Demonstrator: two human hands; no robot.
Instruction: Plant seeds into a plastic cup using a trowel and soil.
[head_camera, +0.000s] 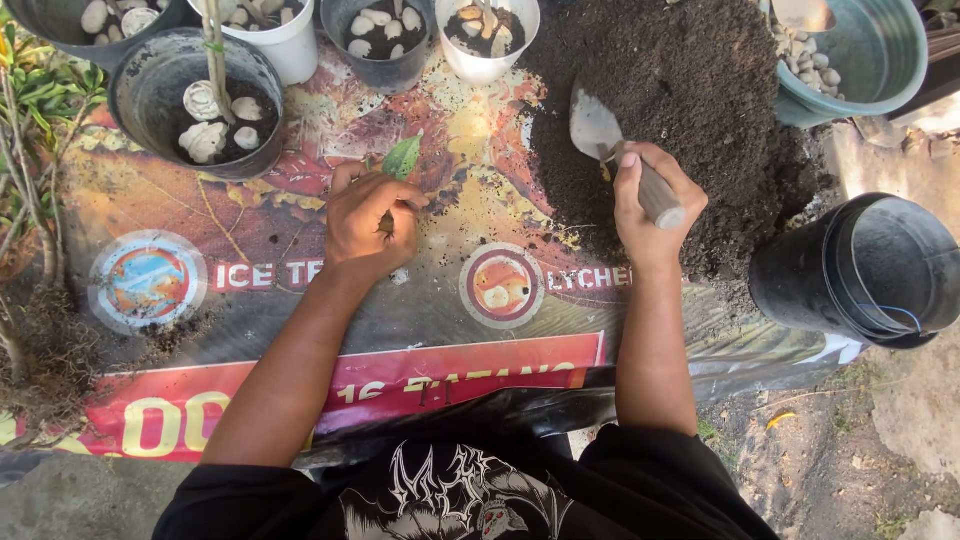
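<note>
My right hand (652, 205) grips the wooden handle of a small metal trowel (596, 128), whose blade rests at the left edge of a dark soil heap (700, 110). My left hand (366, 215) is closed around a thin plant cutting with one green leaf (402, 157) sticking up past the fingers. Both hands are above a printed plastic banner (300, 300) spread on the ground.
Black and white pots with pale stones stand along the top: a large black pot (140, 100), a white pot (290, 45), a black pot (380, 60), a white pot (480, 55). A teal bucket (880, 60) sits top right, an empty black pot (860, 270) lies at right. Uprooted plants (30, 200) lie left.
</note>
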